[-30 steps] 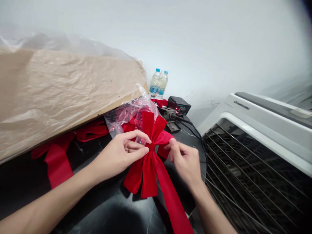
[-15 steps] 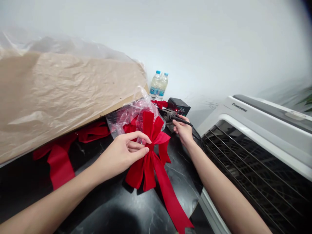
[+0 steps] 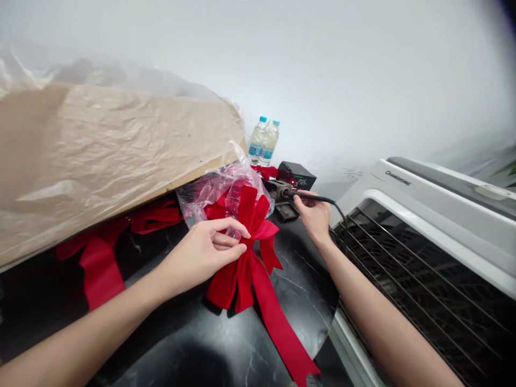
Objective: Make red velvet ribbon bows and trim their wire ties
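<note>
My left hand pinches the middle of a red ribbon bow between thumb and fingertips. One long tail of the bow runs down toward the table's rounded edge. My right hand is closed around the black handle of a soldering iron, whose front end sits in a dark stand. A black cord curves down behind that hand. Just behind the stand is a small black control box with a lit red light and a dial.
A plastic-covered cardboard box fills the left, with red ribbon below it. Clear plastic bag lies behind the bow. Two water bottles stand by the wall. A white appliance with a grille borders the black marbled table.
My right hand has shifted slightly right, and the iron's handle and cord now lie more level, reaching farther right. The bow has tilted a little in my left hand, which stays in place.
</note>
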`<state>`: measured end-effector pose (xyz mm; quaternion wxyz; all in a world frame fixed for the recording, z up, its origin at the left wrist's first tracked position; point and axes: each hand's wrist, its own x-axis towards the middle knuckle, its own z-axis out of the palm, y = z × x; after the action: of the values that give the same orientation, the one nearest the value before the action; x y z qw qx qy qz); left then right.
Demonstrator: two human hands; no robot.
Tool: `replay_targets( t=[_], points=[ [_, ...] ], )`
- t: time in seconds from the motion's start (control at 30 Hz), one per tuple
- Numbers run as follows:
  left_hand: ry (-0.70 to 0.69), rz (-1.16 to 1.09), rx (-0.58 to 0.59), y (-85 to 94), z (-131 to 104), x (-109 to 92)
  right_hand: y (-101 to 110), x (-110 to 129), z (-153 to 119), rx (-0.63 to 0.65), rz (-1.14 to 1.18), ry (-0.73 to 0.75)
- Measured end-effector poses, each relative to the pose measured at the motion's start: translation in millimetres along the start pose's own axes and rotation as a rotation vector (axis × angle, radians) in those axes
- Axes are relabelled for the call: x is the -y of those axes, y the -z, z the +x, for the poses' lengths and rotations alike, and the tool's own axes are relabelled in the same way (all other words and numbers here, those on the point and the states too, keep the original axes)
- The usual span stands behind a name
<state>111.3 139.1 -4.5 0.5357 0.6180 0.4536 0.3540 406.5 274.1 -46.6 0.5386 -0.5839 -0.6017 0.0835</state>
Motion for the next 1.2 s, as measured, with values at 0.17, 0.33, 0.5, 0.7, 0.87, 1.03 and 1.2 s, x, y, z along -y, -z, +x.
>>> replay_targets(
  t=[0.17, 0.33, 0.5, 0.7, 0.87, 1.03, 1.2],
  points=[
    [0.011, 0.039, -0.024, -0.8, 1, 2, 37, 20, -23, -0.191, -0.021, 0.098],
    [0.022, 0.058, -0.059, -0.8, 4, 9, 44, 47, -84, -0.324, 0.186, 0.163],
    [0.030, 0.077, -0.069, 0.6, 7, 14, 35, 80, -133, -0.472, 0.391, 0.355],
    [0.016, 0.108, -0.047, 0.5, 6, 14, 35, 101, -148, -0.342, 0.328, 0.354],
    [-0.009, 0.091, -0.039, -1.8, 3, 12, 35, 101, -152, -0.276, 0.272, 0.410],
    [-0.003, 0.090, -0.051, -4.3, 2, 11, 35, 98, -146, -0.287, 0.261, 0.560],
    [0.001, 0.112, -0.060, -4.2, 4, 12, 35, 97, -142, -0.305, 0.291, 0.600]
  ],
)
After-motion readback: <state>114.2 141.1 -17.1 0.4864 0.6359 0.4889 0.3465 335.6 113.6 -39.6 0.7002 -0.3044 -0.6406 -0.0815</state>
